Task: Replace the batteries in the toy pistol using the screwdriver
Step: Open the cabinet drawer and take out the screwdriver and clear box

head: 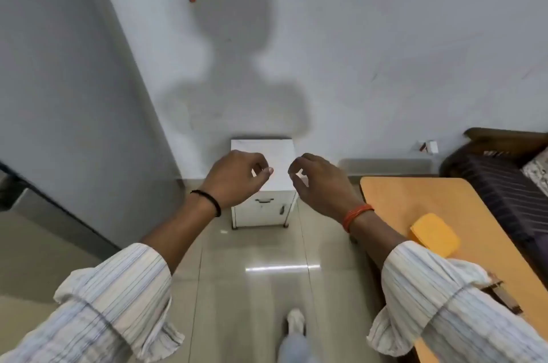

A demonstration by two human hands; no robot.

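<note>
Grey wall panel (59, 81): far left of the left hand, running down toward the floor.
Left sleeve (98, 303): striped pale cloth, pushed back above the forearm.
Black band (212, 202): around the left wrist.
Left hand (237, 176): raised in the air, fingers curled loosely, thumb and forefinger close together with a small gap, holding nothing.
White cabinet (264, 202): behind and below both hands, against the wall, its top seen in the gap between them; dark handle on the front.
Shadow (234, 51): a person's outline on the wall above the hands.
Tiled floor (252, 288): glossy, under the forearms; a pale shoe (296, 321) below, between the sleeves.
Right hand (320, 181): raised level with the left and apart from it, fingers curled, thumb and forefinger nearly pinched, empty.
Orange thread band (355, 216): around the right wrist.
Orange table (430, 202): right of the right hand.
Yellow block (434, 233): lying on that table, just beside the right forearm.
Toy pistol, screwdriver, batteries: I cannot tell where they are.
</note>
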